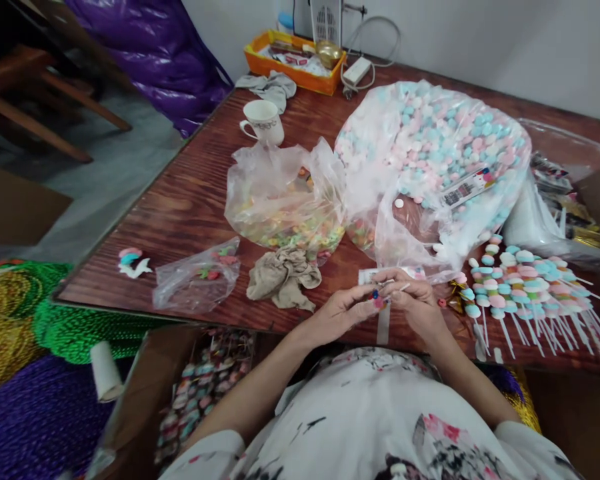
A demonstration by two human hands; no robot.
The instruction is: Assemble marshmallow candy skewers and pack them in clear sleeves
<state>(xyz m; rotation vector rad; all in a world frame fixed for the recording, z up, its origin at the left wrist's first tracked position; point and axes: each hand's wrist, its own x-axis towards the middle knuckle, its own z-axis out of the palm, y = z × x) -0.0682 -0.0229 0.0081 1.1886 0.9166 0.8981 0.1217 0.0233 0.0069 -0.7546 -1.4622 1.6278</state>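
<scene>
At the table's front edge my left hand [347, 310] is closed in a pinch around a small blue and pink piece [377, 299], whose exact kind I cannot make out. Close against it, my right hand [413, 298] is also closed, with a thin white stick [404, 287] showing at its fingertips. Partly hidden behind the fingers is a printed strip [365, 275]. To the right lie many skewers of pastel candy-like pieces on white sticks [525, 287]. A crumpled beige cloth [284, 279] rests left of my hands.
Behind my hands sit a large bag of pastel pieces [445, 133] and a bag of yellow-orange pieces [290, 207]. Further left are a white cup [264, 123] and a small plastic bag [195, 277]. An orange tray [293, 73] stands at the back. Below is a box of skewers [205, 380].
</scene>
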